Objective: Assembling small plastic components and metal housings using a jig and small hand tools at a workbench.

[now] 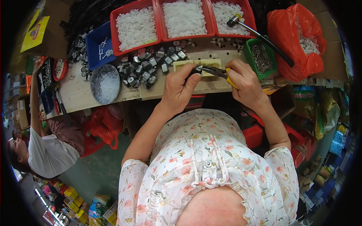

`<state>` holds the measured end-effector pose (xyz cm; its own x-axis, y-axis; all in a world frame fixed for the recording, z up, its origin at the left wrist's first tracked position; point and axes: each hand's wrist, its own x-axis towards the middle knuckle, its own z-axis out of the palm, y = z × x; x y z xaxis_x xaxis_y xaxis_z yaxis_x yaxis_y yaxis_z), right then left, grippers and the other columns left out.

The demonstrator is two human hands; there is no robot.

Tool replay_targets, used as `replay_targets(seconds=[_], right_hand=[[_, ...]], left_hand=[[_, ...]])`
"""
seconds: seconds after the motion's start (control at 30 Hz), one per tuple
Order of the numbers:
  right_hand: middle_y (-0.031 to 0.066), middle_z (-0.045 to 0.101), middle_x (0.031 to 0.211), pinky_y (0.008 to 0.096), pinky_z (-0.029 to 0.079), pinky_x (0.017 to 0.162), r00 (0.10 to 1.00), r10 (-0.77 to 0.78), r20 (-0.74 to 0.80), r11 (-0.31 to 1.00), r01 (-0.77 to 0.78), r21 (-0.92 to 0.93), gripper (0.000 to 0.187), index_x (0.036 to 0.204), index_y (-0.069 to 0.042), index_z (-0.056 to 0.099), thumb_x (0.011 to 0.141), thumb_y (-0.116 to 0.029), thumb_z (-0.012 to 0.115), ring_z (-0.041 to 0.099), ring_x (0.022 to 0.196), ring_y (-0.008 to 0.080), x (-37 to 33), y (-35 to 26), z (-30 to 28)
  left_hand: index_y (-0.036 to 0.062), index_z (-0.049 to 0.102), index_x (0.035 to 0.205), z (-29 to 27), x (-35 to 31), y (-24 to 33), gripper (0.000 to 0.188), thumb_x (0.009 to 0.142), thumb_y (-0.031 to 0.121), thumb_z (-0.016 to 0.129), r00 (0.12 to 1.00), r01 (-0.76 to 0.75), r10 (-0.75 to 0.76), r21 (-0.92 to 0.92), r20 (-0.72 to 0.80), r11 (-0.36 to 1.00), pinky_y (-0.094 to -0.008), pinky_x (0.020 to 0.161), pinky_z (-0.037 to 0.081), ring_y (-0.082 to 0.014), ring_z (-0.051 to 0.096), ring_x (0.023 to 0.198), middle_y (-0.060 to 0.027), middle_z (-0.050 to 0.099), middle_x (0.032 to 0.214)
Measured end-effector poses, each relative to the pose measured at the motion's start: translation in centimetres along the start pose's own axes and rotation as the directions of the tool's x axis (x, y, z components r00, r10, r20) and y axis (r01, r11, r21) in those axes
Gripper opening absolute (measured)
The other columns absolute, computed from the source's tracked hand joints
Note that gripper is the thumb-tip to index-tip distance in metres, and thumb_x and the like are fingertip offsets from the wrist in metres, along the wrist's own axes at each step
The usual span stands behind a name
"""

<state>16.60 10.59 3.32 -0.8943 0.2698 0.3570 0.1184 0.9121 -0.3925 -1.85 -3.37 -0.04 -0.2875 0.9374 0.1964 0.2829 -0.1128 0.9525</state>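
Observation:
Over the near edge of the workbench, my right hand (pixel 246 83) is wrapped round a pair of pliers (pixel 215 71) with yellow grips. Their jaws point left and meet a small black part (pixel 193 71) pinched between the thumb and fingers of my left hand (pixel 178 87). Most of that part is hidden by my fingers. Just behind the pliers lies a shallow pale yellow tray (pixel 180 65) on the bench. To the left of it is a heap of small metal-and-black pieces (pixel 141 69).
Three red trays (pixel 158 19) of white plastic pieces line the back. A blue tray (pixel 91 47) and metal bowl (pixel 93 86) stand left. Rightward are a green box (pixel 250 55) of metal pins, a hammer (pixel 269 46) and a red bag (pixel 283 35). A co-worker (pixel 52 154) sits at left.

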Motion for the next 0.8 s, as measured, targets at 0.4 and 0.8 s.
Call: replay_targets(seconds=[0.4,0.8], right_hand=[[0.0195,0.057,0.090,0.0397,0.047,0.064,0.999,-0.033,0.033,0.985,0.026,0.169,0.014,0.076,0.005,0.049,0.065,0.010,0.057,0.058,0.076,0.0378,-1.1,-1.2,0.5],[0.0138,0.058,0.108,0.0410,0.042,0.086,0.988,0.103,0.116,0.991,-0.111,0.070,0.019,0.091,0.001,0.057,0.072,0.005,0.061,0.057,0.104,0.0330,-1.2,1.9,1.3]], left_hand=[[0.0036,0.055,0.090,-0.8,-1.0,-0.5,0.043,0.101,0.044,0.046,0.694,0.716,0.075,-0.697,0.716,0.039,-0.0249,0.041,0.034,-0.0110,0.042,0.044,-0.0044,0.048,0.061],[-0.0042,0.065,0.089,-9.9,-8.5,-1.4,0.039,0.098,0.032,0.056,0.412,0.724,-0.789,0.362,0.455,0.587,-0.0296,0.053,0.049,-0.0163,0.060,0.056,-0.0063,0.060,0.065]])
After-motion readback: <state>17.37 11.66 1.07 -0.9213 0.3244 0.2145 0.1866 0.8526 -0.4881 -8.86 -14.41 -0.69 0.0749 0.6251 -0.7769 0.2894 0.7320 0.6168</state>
